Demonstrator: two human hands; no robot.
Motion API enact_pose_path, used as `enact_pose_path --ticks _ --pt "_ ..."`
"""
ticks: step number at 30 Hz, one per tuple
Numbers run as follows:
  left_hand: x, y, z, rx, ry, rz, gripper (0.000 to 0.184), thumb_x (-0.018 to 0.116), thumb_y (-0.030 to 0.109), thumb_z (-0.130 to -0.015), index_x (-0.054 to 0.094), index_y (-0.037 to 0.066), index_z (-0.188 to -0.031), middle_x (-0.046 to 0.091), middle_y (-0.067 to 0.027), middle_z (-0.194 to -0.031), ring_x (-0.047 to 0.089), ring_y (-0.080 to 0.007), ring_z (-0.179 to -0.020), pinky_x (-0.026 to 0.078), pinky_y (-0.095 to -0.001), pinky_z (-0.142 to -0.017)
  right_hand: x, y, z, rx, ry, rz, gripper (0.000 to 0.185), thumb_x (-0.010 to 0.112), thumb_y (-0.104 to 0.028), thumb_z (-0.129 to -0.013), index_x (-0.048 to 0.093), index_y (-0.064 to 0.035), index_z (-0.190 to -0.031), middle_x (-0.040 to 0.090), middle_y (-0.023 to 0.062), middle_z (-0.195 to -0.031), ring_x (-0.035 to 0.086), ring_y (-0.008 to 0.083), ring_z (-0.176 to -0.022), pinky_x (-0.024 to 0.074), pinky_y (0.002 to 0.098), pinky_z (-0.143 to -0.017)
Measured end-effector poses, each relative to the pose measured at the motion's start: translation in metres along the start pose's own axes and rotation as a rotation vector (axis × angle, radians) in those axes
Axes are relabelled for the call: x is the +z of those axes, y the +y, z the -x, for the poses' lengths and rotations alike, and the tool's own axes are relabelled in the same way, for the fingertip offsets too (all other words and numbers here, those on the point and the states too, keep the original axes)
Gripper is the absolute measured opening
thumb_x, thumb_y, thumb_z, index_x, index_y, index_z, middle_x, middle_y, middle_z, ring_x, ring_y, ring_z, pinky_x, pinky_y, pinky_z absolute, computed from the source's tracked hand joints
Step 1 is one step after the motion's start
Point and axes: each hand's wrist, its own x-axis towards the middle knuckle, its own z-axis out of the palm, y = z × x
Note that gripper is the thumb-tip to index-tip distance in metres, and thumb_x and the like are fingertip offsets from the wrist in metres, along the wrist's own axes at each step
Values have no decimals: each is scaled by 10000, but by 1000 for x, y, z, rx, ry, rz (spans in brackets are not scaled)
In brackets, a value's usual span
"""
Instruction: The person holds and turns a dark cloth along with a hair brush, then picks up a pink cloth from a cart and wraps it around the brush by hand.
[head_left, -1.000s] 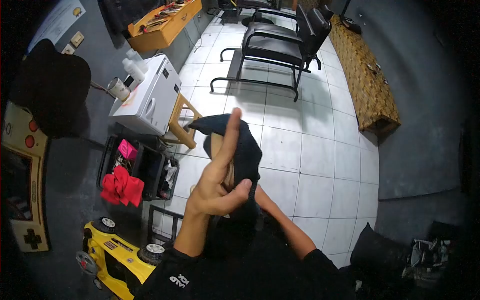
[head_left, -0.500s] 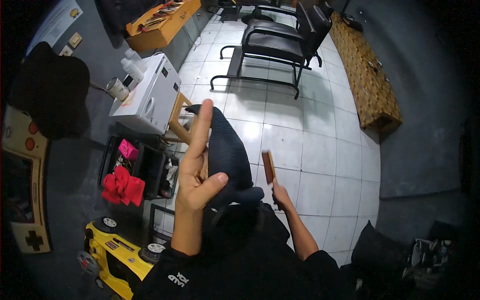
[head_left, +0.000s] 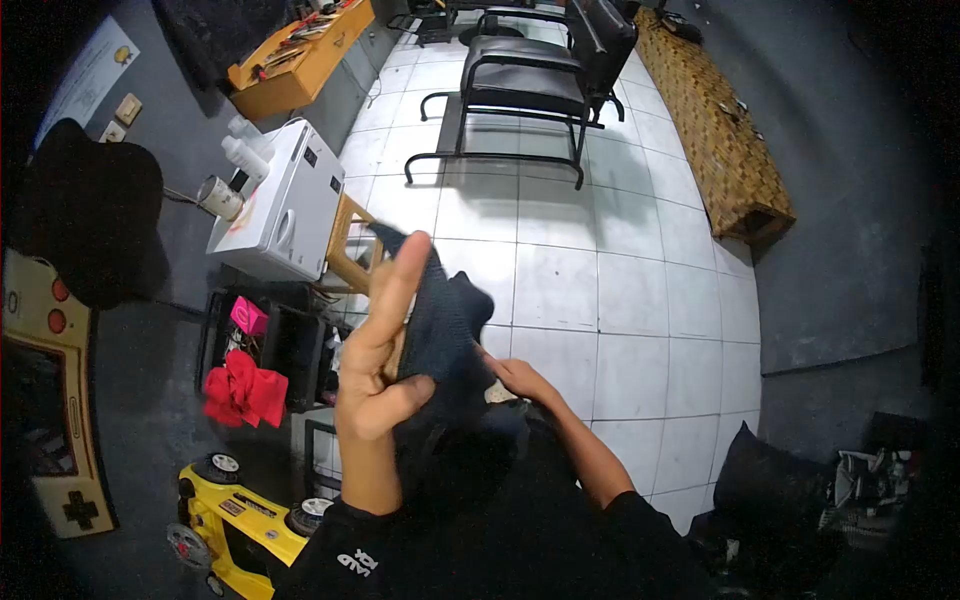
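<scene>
A dark blue ribbed knit item (head_left: 440,315) is propped up in front of me, with a pointed top and a folded bulge on its right side. My left hand (head_left: 378,365) grips its left side, index finger stretched up along it and thumb across its lower part. My right hand (head_left: 522,380) is closed at the item's lower right edge. The wooden brush it holds is mostly hidden behind the cloth and fingers. Whether the brush touches the cloth I cannot tell.
A small white fridge (head_left: 270,205) with bottles and a cup stands on a wooden stool (head_left: 343,245). Below it are a black cart (head_left: 290,340) and a red cloth (head_left: 245,388). A yellow toy car (head_left: 235,515), black chair (head_left: 530,75) and woven bench (head_left: 715,130) are nearby.
My right hand has moved left and up with the brush, from beside the knit item to its edge. The item has bunched and folded. The view has shifted slightly.
</scene>
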Motion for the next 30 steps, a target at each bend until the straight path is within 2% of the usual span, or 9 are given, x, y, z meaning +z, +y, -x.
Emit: enact_pose_path --ticks 4,10,15,17,21,22,25,29,30 --pt "-14 6 -2 131 242 256 991 596 120 -588 58 -127 -1382 293 -252 -1384 428 -276 -1205 374 -298 -974 32 136 3 254 -1 209 809 273 -670 -845 646 47 -887 610 292 -884 574 454 -891 452 446 -786" --pt "-8 15 0 -34 384 175 1099 661 271 -542 76 -121 -1386 302 -279 -1355 398 -342 -1200 276 -374 -1041 30 165 38 668 120 147 724 305 -603 -872 643 29 -966 606 284 -980 585 408 -960 459 455 -802" --pt "0 -8 -1 37 54 77 963 588 115 -633 25 -154 -1366 19 -242 -1482 19 -249 -1391 37 -296 -1086 -7 57 22 373 342 -481 664 327 -581 -897 598 23 -850 594 128 -661 560 267 -554 451 382 -551" --pt "11 -9 -1 -29 55 54 963 592 101 -625 34 -153 -1367 25 -241 -1483 54 -253 -1389 45 -299 -1084 -24 -25 41 24 305 -975 578 327 -620 -889 535 -85 -820 340 -46 -500 316 104 -366 295 261 -357" --pt "23 -8 0 -78 -16 -74 972 607 101 -607 56 -162 -1363 26 -259 -1477 43 -300 -1384 39 -335 -1086 -36 -104 80 -423 38 -1058 508 444 -460 -919 547 36 -961 565 35 -826 528 156 -669 447 334 -570" --pt "23 -7 0 -76 -9 -80 996 627 124 -607 49 -143 -1373 62 -241 -1473 99 -283 -1369 77 -325 -1082 -29 -134 85 -546 241 -685 532 423 -487 -919 550 28 -966 572 47 -889 534 169 -784 448 357 -692" --pt "24 -4 0 -71 36 -75 1048 663 167 -606 27 -102 -1395 132 -204 -1466 222 -249 -1334 173 -303 -1067 0 -93 36 -519 140 -552 610 360 -532 -923 538 32 -1068 604 151 -935 550 216 -879 427 318 -804" --pt "18 17 -4 -24 222 76 1030 602 103 -602 -23 -92 -1397 96 -214 -1472 246 -249 -1325 227 -296 -1048 19 -16 3 50 -35 54 683 268 -570 -917 606 13 -1032 603 242 -1017 581 372 -953 437 406 -841" --pt "7 19 -1 -21 244 94 1040 610 110 -594 -17 -85 -1401 224 -208 -1403 348 -243 -1236 284 -290 -1011 27 19 -4 197 -78 129 699 270 -593 -900 621 -1 -1025 599 242 -1039 565 389 -985 431 423 -855"
